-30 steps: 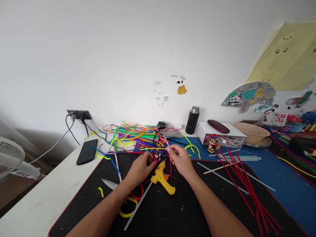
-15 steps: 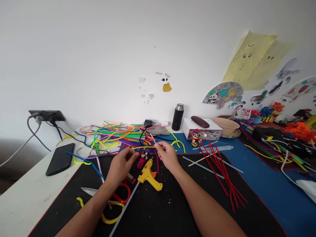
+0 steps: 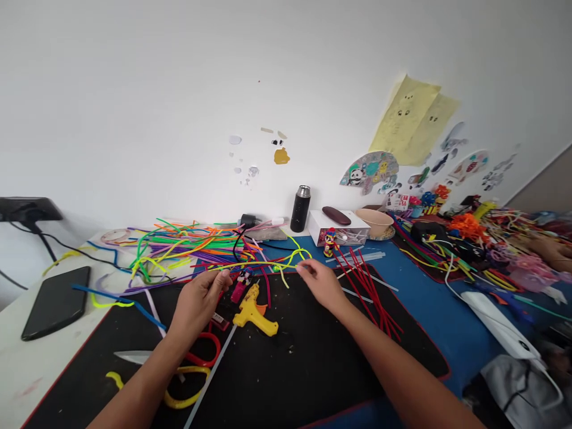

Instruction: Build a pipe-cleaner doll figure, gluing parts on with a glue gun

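Note:
My left hand is closed, thumb and index finger pressed together, beside a small figure with a dark pink body; what it pinches is too small to name. My right hand has its fingers curled in a pinch at the end of a yellow-green pipe cleaner. Between my hands, nearer to me, a yellow glue gun lies on the black mat with a glue stick in its rear. Scissors with red and yellow handles lie partly under my left forearm.
A heap of coloured pipe cleaners lies at the back left, near a black phone. Behind stand a black flask and a white box. Red pipe cleaners and a small figure are on the right. Another person's hand shows far right.
The view has turned to the right. My right hand has moved away from my left hand and the small pink figure, and is now at the yellow-green pipe cleaner.

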Demonstrator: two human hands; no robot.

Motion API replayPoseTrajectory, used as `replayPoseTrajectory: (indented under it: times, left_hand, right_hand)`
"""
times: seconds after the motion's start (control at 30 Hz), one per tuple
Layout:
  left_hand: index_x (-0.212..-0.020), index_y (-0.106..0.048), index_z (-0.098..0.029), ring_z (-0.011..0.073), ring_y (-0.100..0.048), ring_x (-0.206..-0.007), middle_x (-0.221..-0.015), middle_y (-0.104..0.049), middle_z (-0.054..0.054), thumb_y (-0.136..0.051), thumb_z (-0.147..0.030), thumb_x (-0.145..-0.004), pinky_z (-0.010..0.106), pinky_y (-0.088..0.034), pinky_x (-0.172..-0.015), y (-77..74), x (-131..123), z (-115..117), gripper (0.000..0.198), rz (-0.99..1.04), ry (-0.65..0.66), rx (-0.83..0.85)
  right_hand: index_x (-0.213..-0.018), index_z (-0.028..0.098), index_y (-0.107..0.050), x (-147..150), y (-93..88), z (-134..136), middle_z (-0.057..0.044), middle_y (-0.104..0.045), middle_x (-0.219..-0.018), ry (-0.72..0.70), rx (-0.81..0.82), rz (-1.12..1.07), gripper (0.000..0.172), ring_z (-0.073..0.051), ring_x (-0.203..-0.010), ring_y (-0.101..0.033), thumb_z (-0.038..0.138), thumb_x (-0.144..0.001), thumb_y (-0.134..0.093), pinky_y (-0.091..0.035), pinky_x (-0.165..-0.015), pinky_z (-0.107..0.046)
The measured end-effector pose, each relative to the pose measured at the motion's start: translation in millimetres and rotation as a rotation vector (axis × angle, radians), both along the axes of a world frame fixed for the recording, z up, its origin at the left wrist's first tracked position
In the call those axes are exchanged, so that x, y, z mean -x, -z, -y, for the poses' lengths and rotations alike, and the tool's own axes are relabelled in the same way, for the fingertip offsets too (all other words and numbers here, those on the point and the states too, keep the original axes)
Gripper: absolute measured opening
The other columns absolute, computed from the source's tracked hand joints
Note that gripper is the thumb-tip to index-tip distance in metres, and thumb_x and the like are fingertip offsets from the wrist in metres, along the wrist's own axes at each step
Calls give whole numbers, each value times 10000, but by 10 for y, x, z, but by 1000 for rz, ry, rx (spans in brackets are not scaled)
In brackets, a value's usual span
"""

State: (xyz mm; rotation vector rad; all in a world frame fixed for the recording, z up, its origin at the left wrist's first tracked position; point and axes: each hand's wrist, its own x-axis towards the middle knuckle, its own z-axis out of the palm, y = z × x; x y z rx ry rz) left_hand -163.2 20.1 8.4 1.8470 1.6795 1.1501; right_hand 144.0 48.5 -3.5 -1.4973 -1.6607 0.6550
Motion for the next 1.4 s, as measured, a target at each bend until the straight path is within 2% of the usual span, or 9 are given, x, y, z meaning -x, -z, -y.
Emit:
replayPoseTrajectory:
  times: [0.2, 0.3, 0.37, 0.57, 0.73, 0.87, 1.0, 1.13, 1.4]
  left_hand:
    - [-791, -716, -222, 238, -683, -768, -796, -764, 46, -458, -621, -938, 290, -485, -695, 34, -22, 5, 497, 57, 46, 1]
    - [-784, -719, -226, 246, -693, -789, -813, -778, 51, -467, -645, -927, 291, -501, -716, 34, -39, 6, 510, 72, 58, 1]
    - [-777, -723, -225, 247, -699, -784, -806, -780, 49, -465, -671, -918, 291, -508, -716, 28, -48, 7, 534, 78, 62, 7]
    - [-795, -737, -224, 257, -709, -791, -813, -778, 52, -456, -696, -904, 293, -514, -715, 13, -42, 8, 560, 57, 86, 48]
    - [-784, -722, -226, 252, -703, -783, -813, -776, 48, -466, -661, -909, 289, -509, -705, -20, -50, 30, 521, 38, 106, 30]
    - [-779, -714, -233, 238, -684, -740, -779, -760, 36, -497, -642, -898, 283, -501, -692, -39, -74, 47, 478, 1, 151, 6]
    - [-839, -748, -236, 226, -675, -721, -788, -754, 30, -519, -627, -899, 274, -493, -681, 3, -74, 36, 457, -15, 175, -15]
    - [-867, -746, -231, 218, -660, -715, -794, -744, 32, -502, -614, -922, 275, -473, -663, 50, -74, 27, 457, -39, 199, -9]
    - [-785, -696, -235, 196, -592, -641, -689, -656, 6, -477, -593, -952, 273, -428, -627, 87, -101, 33, 451, -69, 253, -2]
  right_hand:
    - [-1056, 195, -741, -1102, -124, 395, -95, -733, -902, 293, 83, 264, 439, -270, -812, -661, 583, -891, -619, -446, -720, -348]
    - [-1180, 182, -721, -1456, -149, 524, -134, -745, -1021, 400, 160, 485, 558, -292, -888, -692, 648, -932, -540, -460, -731, -351]
    - [-1260, 163, -689, -1565, -124, 558, -164, -743, -1098, 418, 216, 560, 651, -315, -941, -709, 698, -939, -504, -478, -739, -360]
    - [-1356, 155, -627, -1409, -4, 463, -225, -651, -1332, 344, 279, 693, 721, -403, -1155, -671, 719, -915, -541, -499, -865, -427]
    - [-1320, 144, -609, -1279, 48, 365, -218, -674, -1277, 348, 251, 740, 568, -386, -1127, -684, 544, -918, -646, -495, -833, -401]
    - [-1250, 195, -620, -1348, 81, 316, -146, -731, -1219, 342, 248, 711, 338, -327, -1065, -712, 349, -949, -627, -470, -777, -348]
    - [-1180, 216, -631, -1428, 107, 310, -105, -768, -1100, 328, 253, 670, 242, -288, -970, -725, 259, -942, -616, -440, -736, -321]
    - [-1156, 214, -632, -1465, 120, 348, -80, -761, -1019, 296, 242, 609, 249, -263, -927, -715, 259, -911, -644, -429, -727, -304]
    - [-1052, 228, -635, -1496, 141, 381, -30, -701, -907, 249, 202, 446, 239, -230, -834, -671, 363, -857, -666, -435, -716, -303]
